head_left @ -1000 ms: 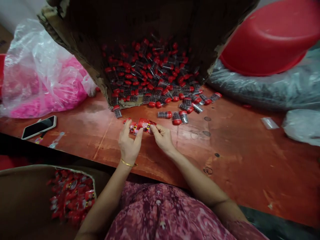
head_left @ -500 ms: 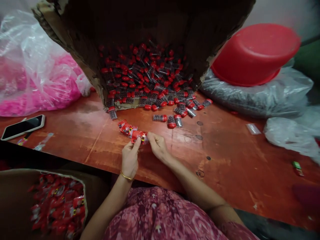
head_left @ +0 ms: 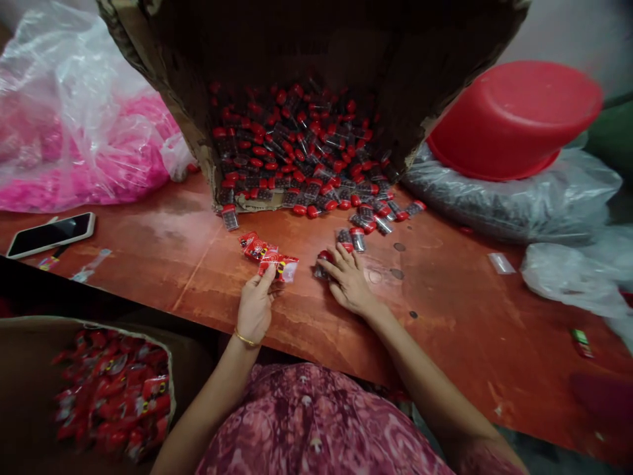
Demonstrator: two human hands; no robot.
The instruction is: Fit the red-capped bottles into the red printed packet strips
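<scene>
My left hand pinches a red printed plastic sleeve with a clear end, between thumb and fingers. More red printed sleeves lie on the table just beyond it. To the right, my right hand has its fingers over a small clear bottle with a red cap, filled with dark beads; the fingers partly cover it. Two similar bottles lie just past its fingertips. Behind them, a heap of red-capped bottles spills from a tipped cardboard box.
An open carton at lower left holds filled red packets. A phone and a bag of pink pieces are at left. A red tub rests on a bag of dark pieces at right. A clear bag lies nearby.
My right hand has left the sleeve and moved right onto a bottle, which has come nearer to me. My left hand still holds the sleeve. The view has shifted slightly.
</scene>
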